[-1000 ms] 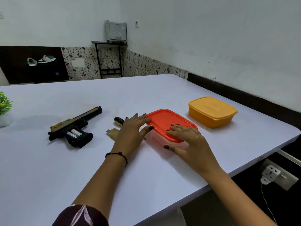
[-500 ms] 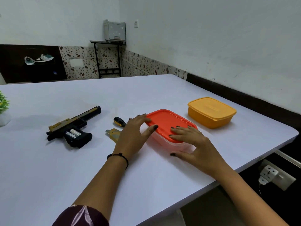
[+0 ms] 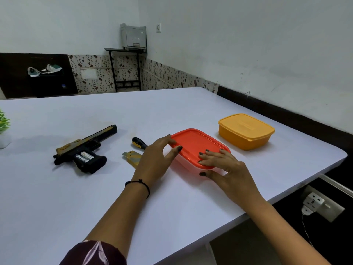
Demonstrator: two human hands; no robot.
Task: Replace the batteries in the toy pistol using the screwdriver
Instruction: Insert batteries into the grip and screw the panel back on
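The toy pistol (image 3: pixel 84 148) lies on the table (image 3: pixel 57 197), well to the left of my left hand (image 3: pixel 154 159). Its barrel slants away to the right, and the batteries (image 3: pixel 84 156) sit bare in its open grip. The screwdriver (image 3: pixel 139 142) lies just behind that nearer hand. Both hands rest spread on the red-lidded box (image 3: pixel 196 142), my right hand (image 3: pixel 225 167) at its near corner, gripping nothing.

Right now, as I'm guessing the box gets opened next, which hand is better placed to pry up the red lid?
Probably the right hand: its thumb sits at the near corner of the red lid, fingers on top. The left hand lies along the left edge, steadying.
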